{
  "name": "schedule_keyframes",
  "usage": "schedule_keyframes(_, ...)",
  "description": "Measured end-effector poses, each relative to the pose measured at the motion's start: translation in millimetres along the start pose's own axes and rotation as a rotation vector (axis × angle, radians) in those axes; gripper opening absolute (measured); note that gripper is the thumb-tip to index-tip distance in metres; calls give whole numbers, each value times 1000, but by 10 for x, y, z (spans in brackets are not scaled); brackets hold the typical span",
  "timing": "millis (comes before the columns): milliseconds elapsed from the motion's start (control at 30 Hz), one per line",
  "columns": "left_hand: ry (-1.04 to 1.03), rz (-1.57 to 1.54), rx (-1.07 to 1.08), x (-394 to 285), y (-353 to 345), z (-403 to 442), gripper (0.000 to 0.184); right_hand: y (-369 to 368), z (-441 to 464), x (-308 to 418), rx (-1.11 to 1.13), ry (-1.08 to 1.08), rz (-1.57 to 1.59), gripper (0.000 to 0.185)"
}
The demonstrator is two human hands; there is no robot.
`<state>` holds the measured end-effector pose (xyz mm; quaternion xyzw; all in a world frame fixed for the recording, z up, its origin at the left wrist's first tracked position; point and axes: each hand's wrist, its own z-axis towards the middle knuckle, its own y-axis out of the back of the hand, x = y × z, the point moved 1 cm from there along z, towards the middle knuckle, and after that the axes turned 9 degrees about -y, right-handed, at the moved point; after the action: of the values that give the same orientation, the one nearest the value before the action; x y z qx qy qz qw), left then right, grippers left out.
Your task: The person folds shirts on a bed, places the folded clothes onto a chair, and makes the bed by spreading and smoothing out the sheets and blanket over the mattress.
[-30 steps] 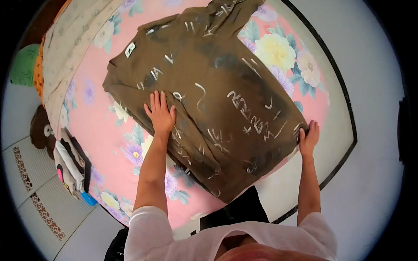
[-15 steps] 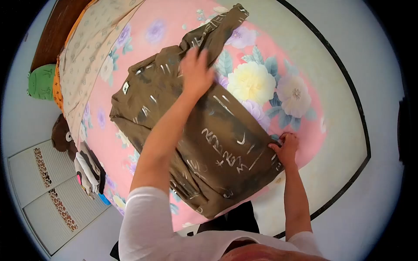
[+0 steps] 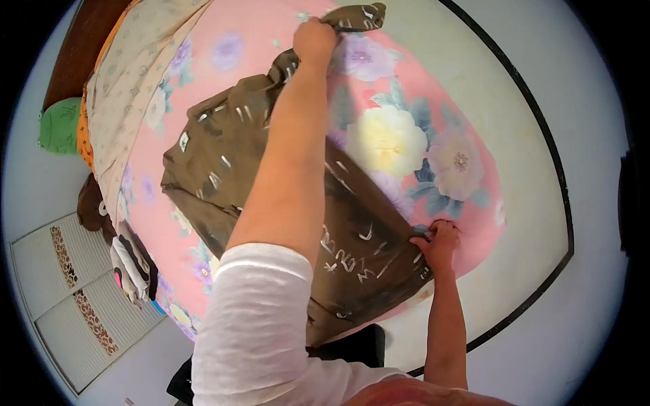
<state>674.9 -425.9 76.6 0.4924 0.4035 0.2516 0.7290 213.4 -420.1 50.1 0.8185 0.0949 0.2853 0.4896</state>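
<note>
A brown long-sleeved top with white lettering (image 3: 359, 230) lies spread at an angle on the bed, its small neck label to the left. My left hand (image 3: 315, 42) is closed on its far sleeve, a little short of the cuff (image 3: 362, 17), which sticks out to the right. At the hem's right corner is my right hand (image 3: 440, 243), its thumb on the cloth edge and its fingers curled beside it. My left arm covers the middle of the top and most of its near sleeve.
Pink flowered bedding (image 3: 227, 68) lies under the top, with a pale mattress edge (image 3: 528, 169) to the right. A beige patterned blanket (image 3: 139, 74) and a green frog-like cushion (image 3: 61, 125) are at the left. Folded clothes (image 3: 135, 267) sit by the bed's left edge.
My left hand has moved from the sleeve's upper part out towards the cuff and closed on it. The sleeve has bent, its end turning right. My right hand stays at the hem.
</note>
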Motion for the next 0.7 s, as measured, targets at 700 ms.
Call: schedule_keyframes(700,796,-1974,-787,2443,1781,-2688,32,554,-1545,445,90,429,-101,28)
